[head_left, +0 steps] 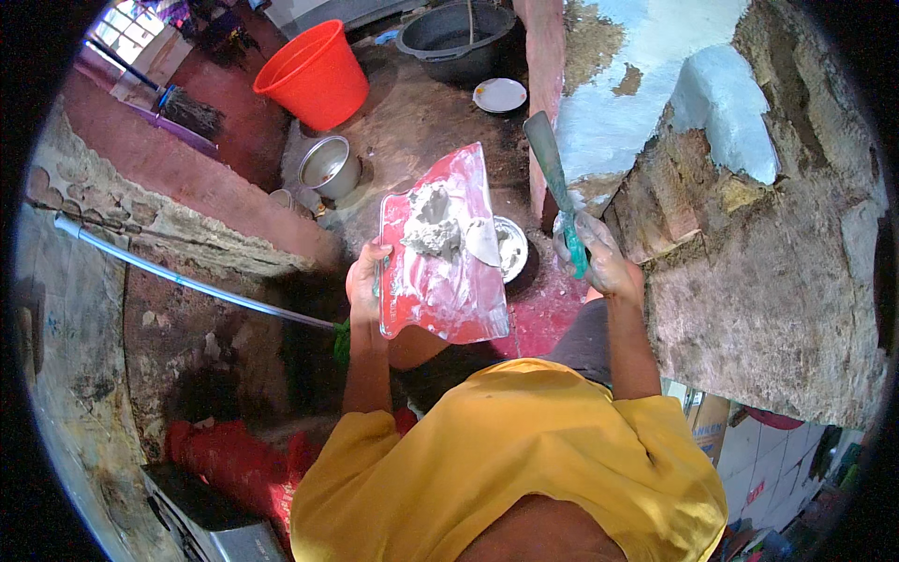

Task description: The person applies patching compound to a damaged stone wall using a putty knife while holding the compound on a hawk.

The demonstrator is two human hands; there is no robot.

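Observation:
My left hand point(365, 276) is closed on the left edge of a red, partly clear plastic sheet point(403, 304), which lies flat in front of my body. On it sits a lump of grey-white plaster paste point(433, 229), with smears around it. A pale rounded piece point(483, 242) lies at the sheet's right side; I cannot tell what it is. My right hand point(599, 258), smeared white, grips a putty knife point(552, 169) by its green handle, blade pointing up and away. Partly behind the sheet stands a bowl of white paste point(511, 249).
At right is a rough wall point(768, 290), part coated pale blue. Beyond are a red bucket point(318, 75), a metal pot point(331, 169), a black basin point(459, 42) and a white plate point(500, 96). A pale hose point(197, 281) crosses the left; a low broken wall point(187, 183) stands there.

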